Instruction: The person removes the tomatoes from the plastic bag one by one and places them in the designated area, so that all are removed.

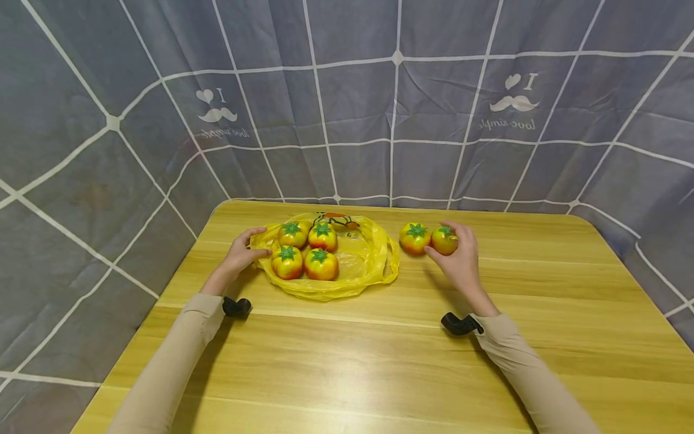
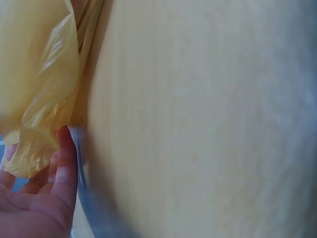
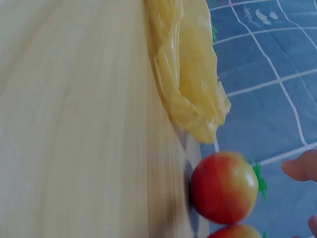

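A yellow plastic bag [image 1: 358, 265] lies spread on the table, with several yellow-red toy tomatoes [image 1: 321, 264] inside, each with green leaves. My left hand [image 1: 242, 252] pinches the bag's left edge; in the left wrist view crumpled plastic [image 2: 42, 124] hangs over the fingers [image 2: 64, 163]. To the right of the bag, two more tomatoes sit side by side, the left one [image 1: 414, 239] and the right one [image 1: 443, 242]. My right hand [image 1: 459, 256] is spread around the right one, thumb to its left. In the right wrist view the visible fingertip [image 3: 301, 166] stands apart from the tomatoes.
The wooden table [image 1: 347, 361] runs back to a grey curtain [image 1: 358, 108] with white lines, which also closes off the sides. A black wrist device [image 1: 237, 307] sits at the left cuff, another black device [image 1: 459, 324] at the right cuff.
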Action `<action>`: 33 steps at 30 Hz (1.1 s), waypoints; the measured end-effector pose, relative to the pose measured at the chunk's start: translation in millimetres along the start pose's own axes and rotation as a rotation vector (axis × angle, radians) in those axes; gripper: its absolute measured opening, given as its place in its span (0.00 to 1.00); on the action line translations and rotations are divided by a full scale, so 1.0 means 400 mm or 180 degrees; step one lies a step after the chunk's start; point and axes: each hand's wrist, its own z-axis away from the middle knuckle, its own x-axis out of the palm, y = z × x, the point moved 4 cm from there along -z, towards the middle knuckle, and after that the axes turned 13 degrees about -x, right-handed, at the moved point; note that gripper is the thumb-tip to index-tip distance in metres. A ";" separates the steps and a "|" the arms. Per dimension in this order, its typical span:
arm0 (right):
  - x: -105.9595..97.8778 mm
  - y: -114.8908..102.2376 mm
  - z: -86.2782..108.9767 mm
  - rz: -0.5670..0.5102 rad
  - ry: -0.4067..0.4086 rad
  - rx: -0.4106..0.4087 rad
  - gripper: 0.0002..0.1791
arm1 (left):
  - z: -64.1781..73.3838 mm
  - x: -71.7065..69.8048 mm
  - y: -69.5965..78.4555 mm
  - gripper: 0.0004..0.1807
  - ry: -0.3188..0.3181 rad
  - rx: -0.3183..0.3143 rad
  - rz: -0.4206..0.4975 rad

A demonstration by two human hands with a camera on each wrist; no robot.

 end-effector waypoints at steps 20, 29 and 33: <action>0.123 -0.074 0.010 -0.0325 -0.0384 0.0115 0.33 | -0.009 0.001 -0.006 0.36 0.0034 0.0028 -0.0011; 0.177 -0.103 0.009 -0.0508 -0.0587 0.0157 0.32 | -0.007 0.003 -0.004 0.36 0.0033 -0.0022 0.0004; 0.200 -0.113 0.011 -0.0615 -0.0642 0.0237 0.32 | -0.008 0.004 -0.004 0.36 0.0020 -0.0034 -0.0002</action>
